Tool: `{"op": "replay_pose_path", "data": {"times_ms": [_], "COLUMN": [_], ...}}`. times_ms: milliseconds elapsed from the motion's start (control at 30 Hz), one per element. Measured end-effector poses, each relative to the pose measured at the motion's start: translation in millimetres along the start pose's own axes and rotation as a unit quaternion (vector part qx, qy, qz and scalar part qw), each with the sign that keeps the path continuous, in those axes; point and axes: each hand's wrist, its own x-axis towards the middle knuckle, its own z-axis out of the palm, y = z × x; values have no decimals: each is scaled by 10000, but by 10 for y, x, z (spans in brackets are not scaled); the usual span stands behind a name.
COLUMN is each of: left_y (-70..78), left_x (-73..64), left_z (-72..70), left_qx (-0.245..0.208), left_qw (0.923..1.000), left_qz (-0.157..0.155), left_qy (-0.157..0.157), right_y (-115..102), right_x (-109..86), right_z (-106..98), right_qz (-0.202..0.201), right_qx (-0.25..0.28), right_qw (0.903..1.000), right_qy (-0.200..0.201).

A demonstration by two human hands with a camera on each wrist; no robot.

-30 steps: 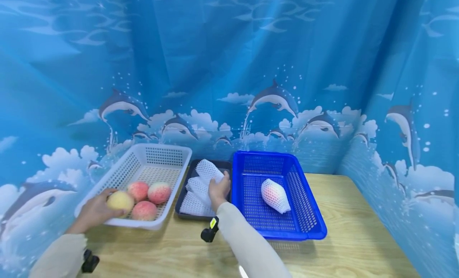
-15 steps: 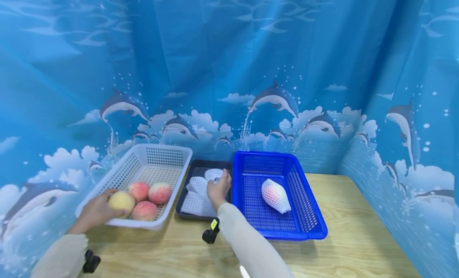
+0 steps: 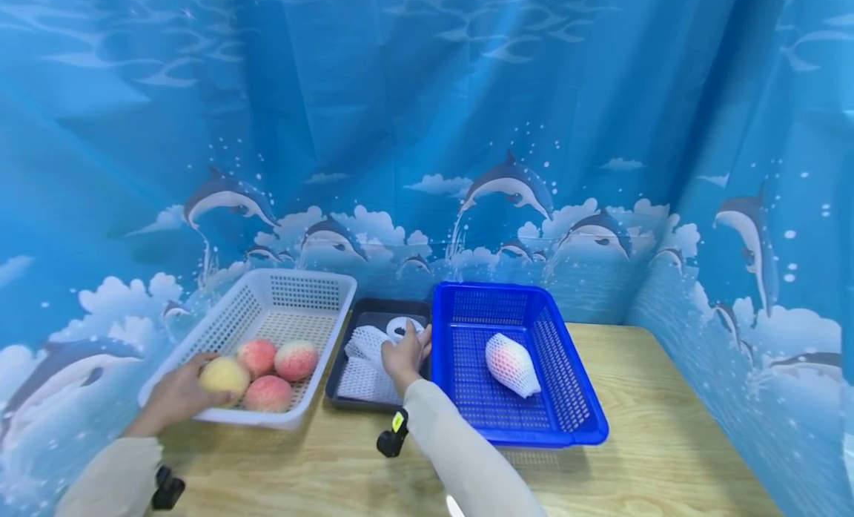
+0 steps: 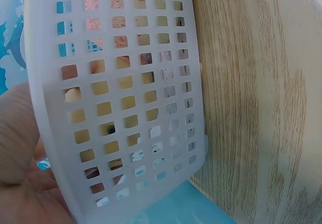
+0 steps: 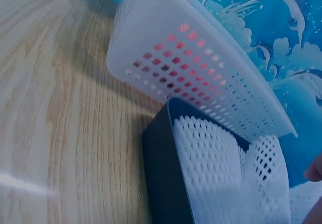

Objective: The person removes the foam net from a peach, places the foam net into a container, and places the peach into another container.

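Note:
My left hand (image 3: 175, 398) holds a yellow peach (image 3: 224, 377) in the near left corner of the white basket (image 3: 313, 277). In the left wrist view that basket's perforated wall hides most of the fruit. Three pinkish peaches (image 3: 269, 393) lie beside it. Over the dark tray (image 3: 376, 307), my right hand (image 3: 405, 359) grips a white foam net sleeve (image 3: 395, 324) whose round mouth faces up toward the head camera. More foam net sleeves (image 5: 209, 163) lie flat in the tray. Only fingertips (image 5: 315, 169) of the right hand show in its wrist view.
Right of the tray stands a blue basket (image 3: 460, 291) with one net-wrapped peach (image 3: 512, 365) in it. The containers sit side by side on a wooden table (image 3: 640, 420). A blue dolphin curtain (image 3: 400, 131) hangs behind and along the right side.
The foam net sleeve in my right hand has gone from lying stretched out to standing with its mouth up and rounded. My left hand stays on the yellow peach.

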Motion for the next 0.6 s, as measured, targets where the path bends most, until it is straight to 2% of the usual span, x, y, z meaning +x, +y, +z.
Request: {"op": "replay_pose_path", "data": {"times_ms": [200,433,600], "left_y": [-4,11,-4], "left_x": [-1,18,16], "left_z": [-4,1,19], "left_qx": [21,-22,6], "left_qw": [10000,9999,10000], "left_qz": [7,-92,61], "left_qy": [-22,-73,-33], "right_y": [-43,-105,-181], "right_x": [-32,-53,-15], "right_z": [23,-13,-111], "right_qz": [-259,-459,-690], "right_qx": [345,486,621], "right_qw": [9990,9976,9956], "right_qy": [128,198,156]}}
